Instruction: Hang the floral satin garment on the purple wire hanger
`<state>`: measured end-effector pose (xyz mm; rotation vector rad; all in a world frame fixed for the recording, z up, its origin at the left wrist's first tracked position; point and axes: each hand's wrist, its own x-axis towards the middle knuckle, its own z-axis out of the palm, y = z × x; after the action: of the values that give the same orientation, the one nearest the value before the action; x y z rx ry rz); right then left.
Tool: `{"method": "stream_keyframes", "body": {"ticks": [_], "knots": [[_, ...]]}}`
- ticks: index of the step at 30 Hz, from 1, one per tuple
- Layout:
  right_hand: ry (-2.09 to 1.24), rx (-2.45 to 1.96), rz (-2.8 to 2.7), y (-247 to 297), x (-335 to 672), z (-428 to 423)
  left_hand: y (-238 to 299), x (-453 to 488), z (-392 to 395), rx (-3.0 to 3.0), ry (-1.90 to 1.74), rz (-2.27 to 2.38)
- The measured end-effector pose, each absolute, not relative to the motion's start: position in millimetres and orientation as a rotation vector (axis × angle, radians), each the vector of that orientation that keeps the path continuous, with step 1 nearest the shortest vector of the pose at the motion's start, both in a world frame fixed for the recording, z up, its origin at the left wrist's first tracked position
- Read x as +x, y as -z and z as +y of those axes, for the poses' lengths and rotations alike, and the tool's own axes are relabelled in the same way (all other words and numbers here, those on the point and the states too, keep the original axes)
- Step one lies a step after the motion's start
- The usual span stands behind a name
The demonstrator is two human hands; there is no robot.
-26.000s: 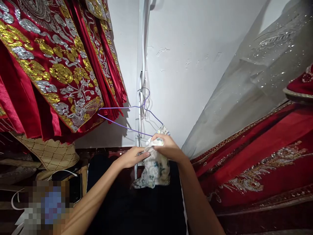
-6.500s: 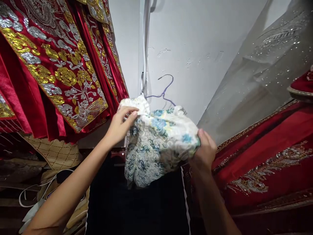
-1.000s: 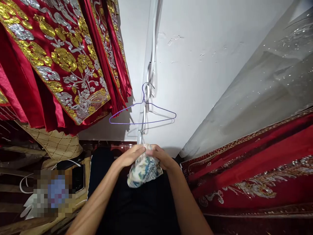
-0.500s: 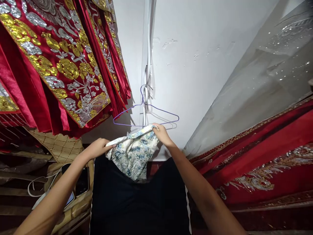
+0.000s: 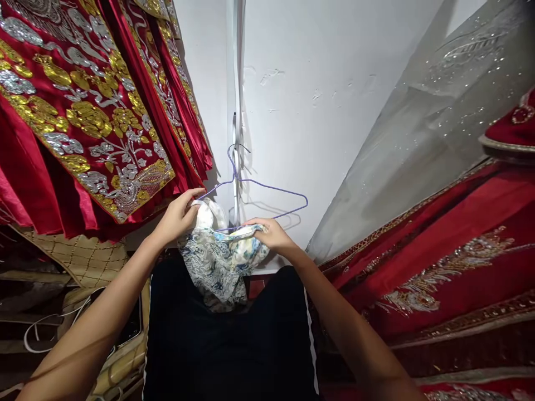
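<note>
A white garment with a blue and green floral print [image 5: 219, 267] hangs from both my hands above my lap. My left hand [image 5: 178, 216] is closed on its waistband at the left, with its fingertips beside the left arm of a purple wire hanger [image 5: 273, 187]. My right hand [image 5: 270, 234] pinches the band further right, just below the hanger's bottom bar. The band gapes open around the hanger's left end, which the cloth and my left hand hide. The hanger hangs by its hook from a white strip [image 5: 236, 125] at the wall.
Red clothes with gold and silver embroidery [image 5: 104, 117] hang at the left. On the right are a sheer sparkling white fabric [image 5: 388, 145] and a red beaded garment [image 5: 451, 250]. A bamboo seat [image 5: 121, 365] with a dark phone [image 5: 134, 320] and white cable [image 5: 31, 334] stands lower left.
My left hand has risen to the hanger's left side, lifting the band around that end. My right hand has dropped slightly. The view has turned a little to the right.
</note>
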<state>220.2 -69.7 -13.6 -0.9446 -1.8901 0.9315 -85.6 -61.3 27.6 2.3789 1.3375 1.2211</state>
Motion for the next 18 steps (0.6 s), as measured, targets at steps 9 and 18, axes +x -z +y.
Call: {"method": "stream_keyframes", "body": {"ticks": [9, 18], "knots": [[-0.405, -1.241, -1.501, -8.9, 295.5, -43.0, -42.3, -98.8, -59.5, 2.547, -1.209, 1.346], [-1.228, -0.995, -1.539, -43.5, 328.6, -62.2, -38.3, -107.3, -51.1, 2.164, -1.322, 1.599]]}}
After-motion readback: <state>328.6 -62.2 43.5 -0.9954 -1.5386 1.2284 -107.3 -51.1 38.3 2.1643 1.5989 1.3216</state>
